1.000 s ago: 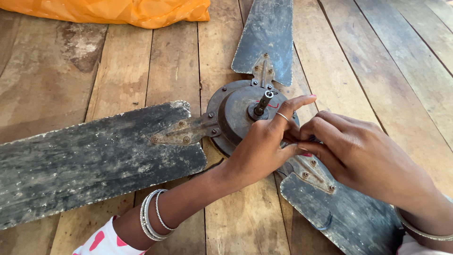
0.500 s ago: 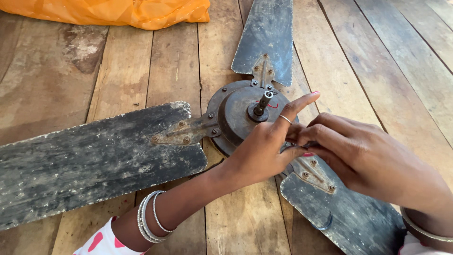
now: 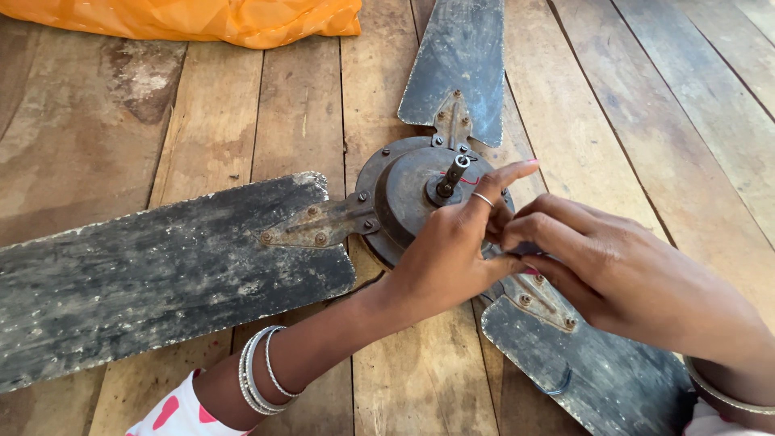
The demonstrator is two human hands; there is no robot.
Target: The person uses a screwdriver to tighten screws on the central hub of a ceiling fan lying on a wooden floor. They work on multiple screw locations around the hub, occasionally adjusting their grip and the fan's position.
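Head view showed both hands meeting over the right side of a ceiling fan's motor housing [image 3: 408, 198]. The left hand [image 3: 452, 250] lay on the housing with its forefinger stretched out straight toward the upper right, a thin ring on it, and its other fingers curled loosely against the metal; it gripped nothing that could be seen. The right hand [image 3: 622, 274] came in from the lower right with its fingers [image 3: 537, 230] bent and bunched at the left hand's thumb side, over the spot where the housing met the lower-right blade's bracket [image 3: 541, 300]. Whether those fingers pinched some small part could not be told, since the knuckles hid the tips.

Just left of the outstretched forefinger the short shaft [image 3: 452, 176] rose from the middle of the housing, with a bit of red wire beside it. Three dusty, dark blades ran outward from the housing: the left blade [image 3: 153, 278] lying broad across the boards, the top blade [image 3: 456, 60] pointing away, and the lower-right blade [image 3: 597, 375] passing under the right wrist. Silver bangles [image 3: 260, 370] circled the left wrist.

The fan lay flat on a floor of worn wooden planks [image 3: 242, 105]. An orange cloth [image 3: 210, 18] was bunched at the top edge, well apart from the hands.
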